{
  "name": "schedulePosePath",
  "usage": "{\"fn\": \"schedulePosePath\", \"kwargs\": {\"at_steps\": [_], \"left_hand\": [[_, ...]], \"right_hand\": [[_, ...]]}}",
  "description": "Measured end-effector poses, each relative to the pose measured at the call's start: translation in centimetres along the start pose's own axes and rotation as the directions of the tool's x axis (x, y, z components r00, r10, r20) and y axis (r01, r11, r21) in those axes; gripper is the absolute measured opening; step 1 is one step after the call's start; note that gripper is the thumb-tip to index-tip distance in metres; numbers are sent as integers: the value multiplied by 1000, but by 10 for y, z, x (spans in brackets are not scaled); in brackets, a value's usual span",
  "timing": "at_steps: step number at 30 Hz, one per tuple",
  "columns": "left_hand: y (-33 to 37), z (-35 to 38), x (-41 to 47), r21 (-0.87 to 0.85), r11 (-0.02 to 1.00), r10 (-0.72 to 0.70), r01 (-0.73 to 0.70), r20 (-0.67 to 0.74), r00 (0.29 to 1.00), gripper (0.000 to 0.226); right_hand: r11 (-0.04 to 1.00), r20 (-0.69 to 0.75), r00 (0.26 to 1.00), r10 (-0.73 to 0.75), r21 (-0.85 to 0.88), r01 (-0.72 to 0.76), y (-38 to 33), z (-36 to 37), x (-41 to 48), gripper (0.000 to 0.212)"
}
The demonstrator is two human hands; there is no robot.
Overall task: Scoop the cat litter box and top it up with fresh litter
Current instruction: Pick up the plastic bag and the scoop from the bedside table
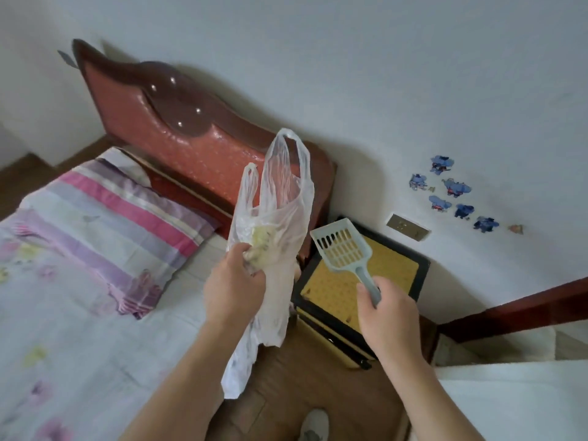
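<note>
The left hand (235, 281) is curled round a clear bag (283, 192), pinching it at a yellowish clump (262, 240) inside, beside the bed's (79, 313) head-end edge. The right hand (388, 316) grips the scoop (342, 248) by its handle, above a yellow-topped nightstand (397, 268).

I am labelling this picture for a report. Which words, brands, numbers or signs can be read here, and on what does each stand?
None can be read in this view.
wall stickers: cartoon figures only; a tiny mark beside them is too small to read.
plastic bag: faint marks low on it, too blurred to read.
scoop and wall plate: no lettering visible.
</note>
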State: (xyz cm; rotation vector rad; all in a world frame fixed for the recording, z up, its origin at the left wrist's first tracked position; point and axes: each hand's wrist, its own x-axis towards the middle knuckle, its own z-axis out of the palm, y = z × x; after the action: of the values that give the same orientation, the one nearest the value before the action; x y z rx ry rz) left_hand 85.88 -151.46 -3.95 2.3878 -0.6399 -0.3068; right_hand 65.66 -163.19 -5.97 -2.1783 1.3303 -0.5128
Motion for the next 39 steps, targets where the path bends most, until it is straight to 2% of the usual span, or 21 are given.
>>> {"fn": "schedulePosePath", "kwargs": {"at_steps": [4,9,15,19,23,30,35,39], "left_hand": [[-52,-57,-11,-8,996,-88,88,-135,987,45],[-139,-133,-42,-41,967,-252,250,-261,932,47],[-239,-224,-104,-109,915,-399,389,-395,827,45],[-295,-278,-155,-178,873,-479,455,-490,728,44],[-344,-324,-209,-230,821,-547,522,-578,606,44],[-399,-370,-297,-314,705,-641,636,-665,382,48],[-421,-390,-344,-389,591,-687,707,-701,189,45],[-433,-402,-386,-484,488,-703,726,-711,-1,44]], "right_hand": [[991,89,987,-135,22,134,-57,28,-16,12],[957,149,946,-288,63,281,-132,77,-57,10],[876,239,843,-482,128,465,-224,122,-135,24],[836,327,769,-549,221,503,-282,146,-193,25],[761,418,636,-649,341,552,-337,172,-246,21],[589,453,400,-797,437,680,-416,229,-321,20],[439,469,176,-865,541,717,-463,264,-374,18],[344,479,-3,-878,637,690,-497,284,-425,23]]}}
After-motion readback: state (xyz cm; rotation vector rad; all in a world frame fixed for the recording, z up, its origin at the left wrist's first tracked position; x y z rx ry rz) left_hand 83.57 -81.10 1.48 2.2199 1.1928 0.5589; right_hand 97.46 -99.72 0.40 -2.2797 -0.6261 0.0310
